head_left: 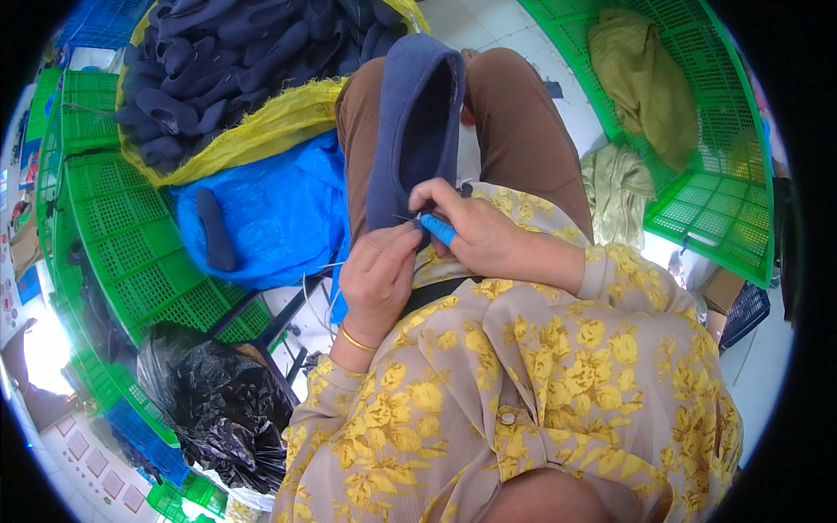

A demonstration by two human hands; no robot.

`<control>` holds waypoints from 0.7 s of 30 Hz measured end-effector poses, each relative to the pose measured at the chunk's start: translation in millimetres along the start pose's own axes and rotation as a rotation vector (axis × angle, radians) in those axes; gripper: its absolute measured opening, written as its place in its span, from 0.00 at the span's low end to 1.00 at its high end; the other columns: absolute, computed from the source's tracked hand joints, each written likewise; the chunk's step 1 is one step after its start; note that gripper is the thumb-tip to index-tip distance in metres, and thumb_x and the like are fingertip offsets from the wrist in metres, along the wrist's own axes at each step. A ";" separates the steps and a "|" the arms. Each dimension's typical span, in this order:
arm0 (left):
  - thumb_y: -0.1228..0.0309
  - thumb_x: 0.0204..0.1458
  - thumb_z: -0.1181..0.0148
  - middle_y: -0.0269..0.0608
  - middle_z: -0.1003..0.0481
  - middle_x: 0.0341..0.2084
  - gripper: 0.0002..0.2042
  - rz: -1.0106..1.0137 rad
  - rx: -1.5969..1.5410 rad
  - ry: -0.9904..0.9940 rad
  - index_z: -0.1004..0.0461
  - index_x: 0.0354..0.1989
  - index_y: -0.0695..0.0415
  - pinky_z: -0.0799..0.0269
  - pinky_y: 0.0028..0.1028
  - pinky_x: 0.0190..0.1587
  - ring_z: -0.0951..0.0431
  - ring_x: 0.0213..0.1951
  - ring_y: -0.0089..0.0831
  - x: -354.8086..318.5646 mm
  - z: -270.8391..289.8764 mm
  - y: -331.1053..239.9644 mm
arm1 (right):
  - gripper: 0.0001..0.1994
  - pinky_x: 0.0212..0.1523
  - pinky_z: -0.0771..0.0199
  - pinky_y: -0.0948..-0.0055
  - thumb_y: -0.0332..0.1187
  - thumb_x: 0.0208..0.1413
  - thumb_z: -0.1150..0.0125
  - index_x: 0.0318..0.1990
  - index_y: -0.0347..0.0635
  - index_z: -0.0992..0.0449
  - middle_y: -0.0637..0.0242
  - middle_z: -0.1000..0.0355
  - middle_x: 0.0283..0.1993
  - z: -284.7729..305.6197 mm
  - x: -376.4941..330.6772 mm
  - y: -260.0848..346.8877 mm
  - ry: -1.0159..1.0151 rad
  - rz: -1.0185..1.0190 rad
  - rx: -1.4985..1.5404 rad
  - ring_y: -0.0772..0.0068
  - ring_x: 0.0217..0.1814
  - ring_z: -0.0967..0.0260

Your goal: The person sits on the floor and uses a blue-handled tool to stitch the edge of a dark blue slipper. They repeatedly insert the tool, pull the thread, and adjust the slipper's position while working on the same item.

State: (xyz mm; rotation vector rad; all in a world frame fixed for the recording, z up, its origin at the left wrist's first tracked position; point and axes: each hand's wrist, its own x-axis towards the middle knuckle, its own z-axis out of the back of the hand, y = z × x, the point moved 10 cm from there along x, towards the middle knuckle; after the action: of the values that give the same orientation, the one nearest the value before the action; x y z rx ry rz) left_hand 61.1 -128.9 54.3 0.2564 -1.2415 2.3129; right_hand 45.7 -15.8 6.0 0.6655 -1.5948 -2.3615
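Across my lap lies a navy fabric slip-on shoe (394, 144), its toe end pointing away from me and its oval opening facing up. My left hand (377, 272), with a yellow bangle at the wrist, pinches the near end of that shoe. Close against it, my right hand (478, 231) has its fingers curled at the same end, blue tape wrapped round one finger. Something thin and dark shows at the fingertips, too small to name. A pale thread or cord runs left of my left wrist; where it leads is hidden.
A yellow woven sack (231, 131) at the far left is heaped with navy shoes. One loose navy shoe (215, 229) rests on a blue plastic sheet (296, 205). Green baskets (131, 253) stand left and right (724, 218), cloth in the right one. A black plastic bag (222, 410) sits near left.
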 end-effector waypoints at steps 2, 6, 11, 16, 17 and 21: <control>0.87 0.39 0.36 0.44 0.20 0.32 0.13 -0.029 0.025 -0.005 0.21 0.34 0.61 0.25 0.29 0.39 0.20 0.35 0.37 0.3 -0.1 -2.7 | 0.16 0.36 0.28 0.52 0.25 0.56 0.47 0.50 0.45 0.42 0.46 0.26 0.36 -0.2 1.8 8.4 0.026 0.029 0.011 0.38 0.38 0.27; 0.86 0.38 0.35 0.45 0.20 0.32 0.12 -0.077 0.059 0.002 0.20 0.34 0.61 0.25 0.29 0.38 0.20 0.34 0.38 -2.4 -1.2 -5.7 | 0.11 0.34 0.30 0.51 0.29 0.59 0.50 0.49 0.47 0.37 0.47 0.26 0.33 -0.5 8.0 9.2 0.065 0.054 -0.088 0.40 0.35 0.27; 0.86 0.38 0.35 0.44 0.21 0.31 0.12 -0.094 0.090 0.021 0.20 0.33 0.60 0.25 0.29 0.37 0.20 0.34 0.39 -3.0 -2.0 -8.6 | 0.09 0.34 0.32 0.51 0.27 0.54 0.47 0.42 0.45 0.30 0.52 0.26 0.36 4.3 13.3 16.6 0.132 -0.066 -0.466 0.44 0.35 0.27; 0.86 0.38 0.36 0.43 0.21 0.31 0.12 -0.085 0.123 0.042 0.20 0.33 0.60 0.25 0.29 0.38 0.20 0.34 0.38 -1.4 -1.6 -9.4 | 0.11 0.38 0.31 0.59 0.24 0.45 0.44 0.38 0.45 0.26 0.61 0.32 0.44 11.3 9.5 58.2 -0.170 0.383 -0.465 0.50 0.40 0.30; 0.86 0.38 0.36 0.43 0.21 0.31 0.12 -0.087 0.104 0.040 0.20 0.33 0.60 0.25 0.29 0.38 0.20 0.34 0.38 -1.8 -2.0 -7.6 | 0.12 0.38 0.31 0.60 0.23 0.43 0.44 0.38 0.45 0.26 0.62 0.34 0.45 11.4 13.1 58.2 -0.221 0.428 -0.371 0.51 0.41 0.30; 0.85 0.37 0.35 0.43 0.21 0.31 0.12 -0.122 0.080 0.065 0.21 0.33 0.61 0.25 0.30 0.38 0.20 0.34 0.38 -0.9 -7.7 -10.3 | 0.05 0.37 0.32 0.75 0.22 0.54 0.45 0.37 0.41 0.28 0.68 0.32 0.37 46.1 35.5 52.9 -0.355 0.327 0.272 0.75 0.35 0.33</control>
State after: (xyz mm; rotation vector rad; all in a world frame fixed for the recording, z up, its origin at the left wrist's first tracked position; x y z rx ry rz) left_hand 67.6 -118.1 57.0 0.2746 -1.0729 2.2508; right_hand -11.3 -13.4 60.2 0.0111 -2.0134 -2.1233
